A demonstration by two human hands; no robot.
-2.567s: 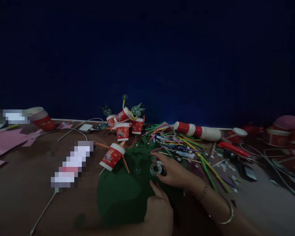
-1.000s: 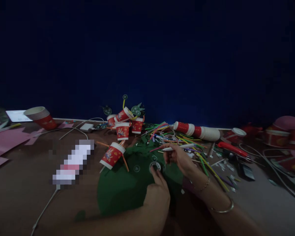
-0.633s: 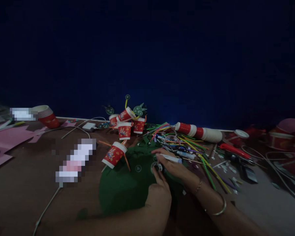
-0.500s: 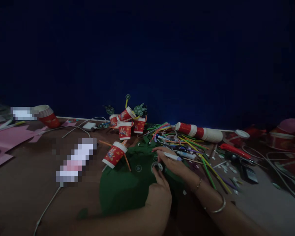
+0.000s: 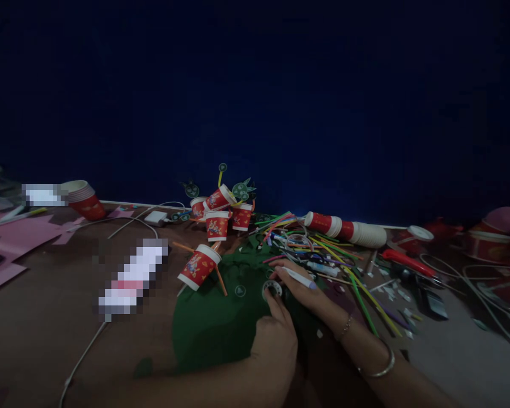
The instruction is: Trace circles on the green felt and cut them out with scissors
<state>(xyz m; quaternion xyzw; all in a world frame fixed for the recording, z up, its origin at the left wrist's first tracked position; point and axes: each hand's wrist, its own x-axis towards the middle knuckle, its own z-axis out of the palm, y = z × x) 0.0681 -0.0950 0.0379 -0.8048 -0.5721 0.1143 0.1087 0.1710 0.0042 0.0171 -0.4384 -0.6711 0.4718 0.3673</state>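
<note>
My left hand (image 5: pixel 276 337) has its index finger stretched out, pressing on a small round disc with a pale rim (image 5: pixel 268 293). Its other fingers are curled in. Beside it, my right hand (image 5: pixel 301 292) holds a white marker with a lilac end (image 5: pixel 300 277), and its fingertips rest near the disc's far edge. Both hands lie over a large sheet of dark green paper (image 5: pixel 212 331). A small circle with a mark inside (image 5: pixel 239 290) shows on that sheet, left of the disc. A red paper cup with orange pipe cleaners (image 5: pixel 200 267) lies tilted at the sheet's left edge.
Red paper cups with green paper heads (image 5: pixel 217 225) stand in a group behind the sheet. Coloured pipe cleaners (image 5: pixel 357 294) lie to the right, with a row of nested cups (image 5: pixel 344 228) behind. A red-handled tool (image 5: pixel 408 262), pink paper (image 5: pixel 21 241) and a cable (image 5: pixel 83 348) lie farther out.
My right hand has shifted slightly down and to the right with the marker. My left index finger stays on the disc. The cups have not moved on the table.
</note>
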